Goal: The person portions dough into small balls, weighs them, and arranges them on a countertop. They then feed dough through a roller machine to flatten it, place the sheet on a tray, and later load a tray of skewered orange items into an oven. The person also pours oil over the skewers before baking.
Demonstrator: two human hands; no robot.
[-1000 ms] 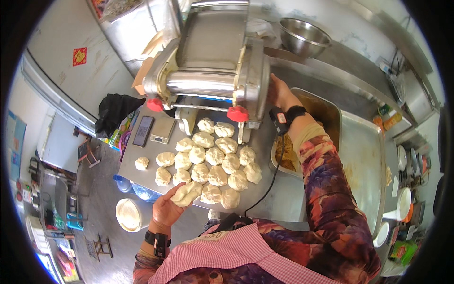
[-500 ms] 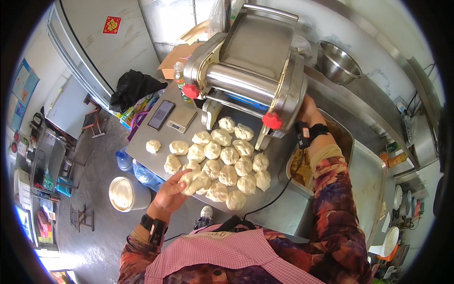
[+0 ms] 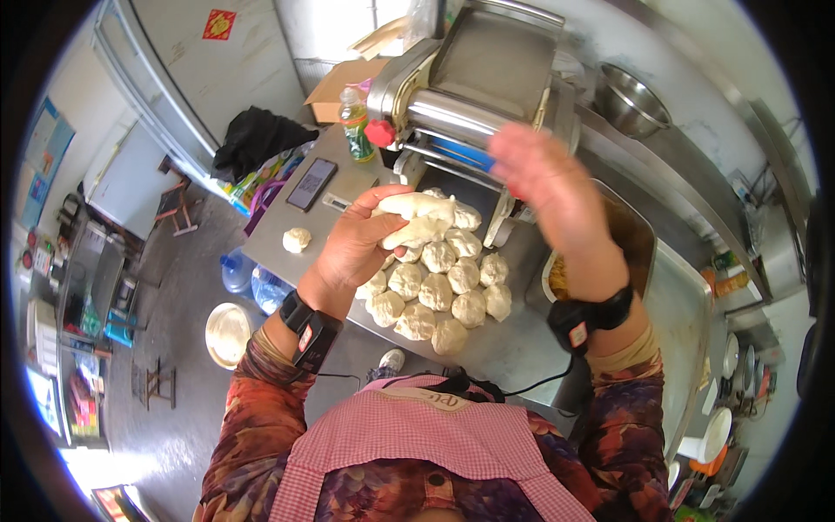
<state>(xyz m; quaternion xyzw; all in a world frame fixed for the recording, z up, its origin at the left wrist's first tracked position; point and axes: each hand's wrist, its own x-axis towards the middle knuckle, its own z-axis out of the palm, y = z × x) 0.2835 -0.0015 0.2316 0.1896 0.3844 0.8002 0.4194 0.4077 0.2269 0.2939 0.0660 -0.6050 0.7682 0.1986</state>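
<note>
Soft, pale dough pieces (image 3: 422, 209) are pinched in my left hand (image 3: 348, 239), raised over the worktop in front of the machine. Below them sits a cluster of several dough lumps (image 3: 435, 293), packed side by side. One separate dough lump (image 3: 297, 240) rests farther left. My right hand (image 3: 557, 196) is in the air before the right end of a steel dough roller machine (image 3: 465, 113). Motion smears its fingers, so their pose is unclear, and nothing shows in it. It hides the machine's right red knob in part.
A phone (image 3: 311, 184) and a green-labelled bottle (image 3: 356, 126) stand left of the machine. At right is a metal pan (image 3: 639, 235) with yellowish contents; a steel bowl (image 3: 630, 100) sits behind. A white bucket (image 3: 228, 335) is on the floor. A black cable (image 3: 539, 383) hangs near my right wrist.
My left hand has lifted dough from the cluster's left side and brought it up and to the right. My right hand has left the machine's right side and swung in front of it.
</note>
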